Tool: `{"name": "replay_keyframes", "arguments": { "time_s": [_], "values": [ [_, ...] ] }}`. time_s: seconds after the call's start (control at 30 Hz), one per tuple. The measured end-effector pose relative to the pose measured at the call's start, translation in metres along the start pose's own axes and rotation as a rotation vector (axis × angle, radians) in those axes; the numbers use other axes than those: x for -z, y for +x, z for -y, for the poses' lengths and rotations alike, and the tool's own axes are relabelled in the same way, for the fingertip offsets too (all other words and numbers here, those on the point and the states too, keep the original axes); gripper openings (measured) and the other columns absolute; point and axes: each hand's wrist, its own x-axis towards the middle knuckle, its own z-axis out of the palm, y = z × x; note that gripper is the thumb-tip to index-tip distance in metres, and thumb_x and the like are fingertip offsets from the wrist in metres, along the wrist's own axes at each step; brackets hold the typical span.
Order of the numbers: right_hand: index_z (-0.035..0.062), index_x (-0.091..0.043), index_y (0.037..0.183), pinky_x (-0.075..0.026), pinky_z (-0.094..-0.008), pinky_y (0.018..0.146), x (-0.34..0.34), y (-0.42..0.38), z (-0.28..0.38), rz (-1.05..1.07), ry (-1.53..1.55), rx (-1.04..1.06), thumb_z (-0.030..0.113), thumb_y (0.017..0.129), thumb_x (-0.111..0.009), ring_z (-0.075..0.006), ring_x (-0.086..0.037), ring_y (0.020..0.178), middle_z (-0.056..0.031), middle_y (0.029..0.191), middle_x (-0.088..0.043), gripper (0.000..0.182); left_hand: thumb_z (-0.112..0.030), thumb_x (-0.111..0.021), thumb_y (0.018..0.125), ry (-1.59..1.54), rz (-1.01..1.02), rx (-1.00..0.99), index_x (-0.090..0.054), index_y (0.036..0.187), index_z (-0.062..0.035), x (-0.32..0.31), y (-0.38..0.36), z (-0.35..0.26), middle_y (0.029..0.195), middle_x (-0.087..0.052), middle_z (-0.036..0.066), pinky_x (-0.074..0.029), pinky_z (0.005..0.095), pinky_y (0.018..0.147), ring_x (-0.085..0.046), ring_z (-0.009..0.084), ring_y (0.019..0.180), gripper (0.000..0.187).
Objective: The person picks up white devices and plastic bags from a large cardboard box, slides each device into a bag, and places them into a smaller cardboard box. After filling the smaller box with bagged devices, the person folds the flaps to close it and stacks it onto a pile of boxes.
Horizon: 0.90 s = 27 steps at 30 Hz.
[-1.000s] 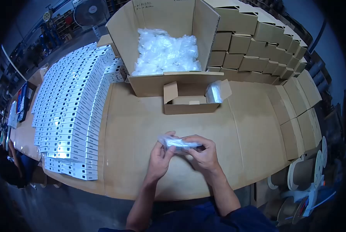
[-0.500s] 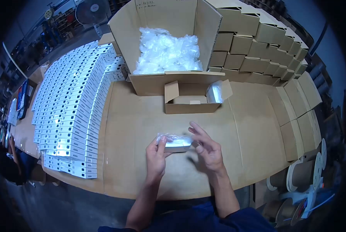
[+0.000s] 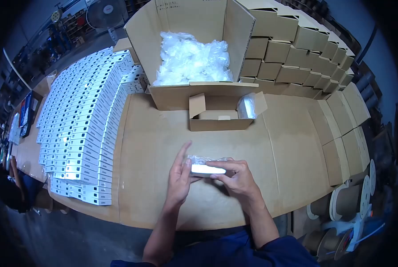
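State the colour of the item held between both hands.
White, in a clear plastic bag; the head view shows it, held by the left hand and right hand.

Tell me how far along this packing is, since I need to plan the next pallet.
Done, it seems: closed brown boxes stacked at the back right. In hand: both the left hand and right hand hold one small white item in clear wrap, above the cardboard-covered table. Left: the big carton of bagged items looks full, many white boxes lie in rows, and the small open box holds one bag.
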Motion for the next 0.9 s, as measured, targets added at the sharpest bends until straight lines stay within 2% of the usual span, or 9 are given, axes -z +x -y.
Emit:
{"name": "replay_keyframes", "arguments": {
  "time_s": [0.13, 0.23, 0.43, 0.53, 0.63, 0.67, 0.77, 0.8, 0.9],
  "values": [
    [0.0081, -0.076, 0.121, -0.051, -0.0407, 0.105, -0.002, -0.003, -0.014, -0.027, 0.136, -0.088, 0.001, 0.080, -0.081, -0.0330, -0.067, 0.120, -0.0179, 0.119, -0.075, 0.041, -0.006, -0.063, 0.102, 0.269, 0.199, -0.047, -0.057, 0.141, -0.0004, 0.017, -0.001, -0.001, 0.124, -0.063, 0.013, -0.056, 0.0343, 0.098, -0.064, 0.0214, 0.117, 0.040],
    [0.0073, -0.077, 0.118, -0.049, -0.0449, 0.108, 0.003, -0.004, -0.016, 0.002, 0.116, -0.041, 0.001, 0.079, -0.080, -0.0369, -0.063, 0.127, -0.0164, 0.123, -0.073, 0.040, 0.003, -0.069, 0.094, 0.394, 0.274, -0.231, -0.064, 0.128, 0.0043, 0.025, 0.006, 0.003, 0.129, -0.058, 0.014, -0.056, 0.0323, 0.098, -0.060, 0.0219, 0.120, 0.035],
    [0.0109, -0.077, 0.117, -0.054, -0.0434, 0.098, 0.019, 0.011, 0.014, -0.077, -0.512, 0.314, 0.007, 0.077, -0.081, -0.0339, -0.066, 0.108, -0.0066, 0.127, -0.071, 0.040, 0.000, -0.072, 0.092, 0.472, 0.259, -0.159, -0.070, 0.117, 0.0040, 0.025, 0.012, -0.004, 0.140, -0.050, 0.014, -0.052, 0.0328, 0.100, -0.057, 0.0217, 0.125, 0.025],
    [0.0134, -0.074, 0.117, -0.056, -0.0390, 0.084, 0.023, 0.010, 0.021, 0.066, -0.496, 0.249, 0.011, 0.079, -0.081, -0.0282, -0.063, 0.093, -0.0029, 0.119, -0.071, 0.039, -0.001, -0.074, 0.091, 0.582, 0.329, -0.162, -0.070, 0.116, 0.0026, 0.027, 0.022, -0.016, 0.144, -0.048, 0.015, -0.052, 0.0330, 0.099, -0.055, 0.0220, 0.127, 0.025],
    [0.0132, -0.072, 0.113, -0.056, -0.0369, 0.074, 0.032, 0.016, 0.024, 0.133, -0.670, 0.388, 0.012, 0.081, -0.080, -0.0252, -0.062, 0.087, -0.0026, 0.104, -0.070, 0.033, -0.002, -0.076, 0.090, 0.655, 0.391, -0.204, -0.069, 0.119, 0.0014, 0.023, 0.031, -0.028, 0.146, -0.047, 0.016, -0.052, 0.0341, 0.099, -0.054, 0.0230, 0.130, 0.030],
    [0.0106, -0.071, 0.103, -0.055, -0.0374, 0.072, 0.035, 0.021, 0.029, 0.098, -0.644, 0.419, 0.007, 0.079, -0.080, -0.0253, -0.062, 0.083, -0.0043, 0.095, -0.069, 0.025, -0.003, -0.078, 0.088, 0.605, 0.391, -0.217, -0.060, 0.135, 0.0000, 0.024, 0.036, -0.025, 0.150, -0.044, 0.016, -0.051, 0.0356, 0.102, -0.052, 0.0242, 0.134, 0.051],
    [0.0078, -0.071, 0.100, -0.054, -0.0379, 0.072, 0.055, 0.034, 0.024, -0.082, -0.633, 0.457, 0.003, 0.076, -0.081, -0.0256, -0.062, 0.081, -0.0066, 0.093, -0.069, 0.027, -0.008, -0.078, 0.088, 0.638, 0.213, -0.246, -0.046, 0.151, -0.0057, 0.009, 0.040, -0.042, 0.155, -0.039, 0.016, -0.048, 0.0385, 0.106, -0.051, 0.0274, 0.135, 0.070],
    [0.0052, -0.069, 0.097, -0.054, -0.0386, 0.072, 0.060, 0.039, 0.029, -0.187, -0.676, 0.465, -0.001, 0.074, -0.081, -0.0269, -0.062, 0.079, -0.0084, 0.092, -0.069, 0.027, -0.013, -0.078, 0.088, 0.944, 0.179, -0.341, -0.036, 0.159, -0.0151, 0.011, 0.045, -0.047, 0.157, -0.036, 0.017, -0.045, 0.0448, 0.111, -0.050, 0.0340, 0.136, 0.082],
    [0.0043, -0.068, 0.096, -0.053, -0.0391, 0.072, 0.069, 0.054, 0.022, -0.457, -0.731, 0.394, -0.001, 0.076, -0.080, -0.0286, -0.062, 0.078, -0.0098, 0.089, -0.068, 0.024, -0.016, -0.076, 0.089, 1.367, 0.092, -0.517, -0.034, 0.160, -0.0217, 0.026, 0.069, -0.036, 0.156, -0.036, 0.018, -0.042, 0.0497, 0.113, -0.048, 0.0407, 0.135, 0.083]
  ]
}}
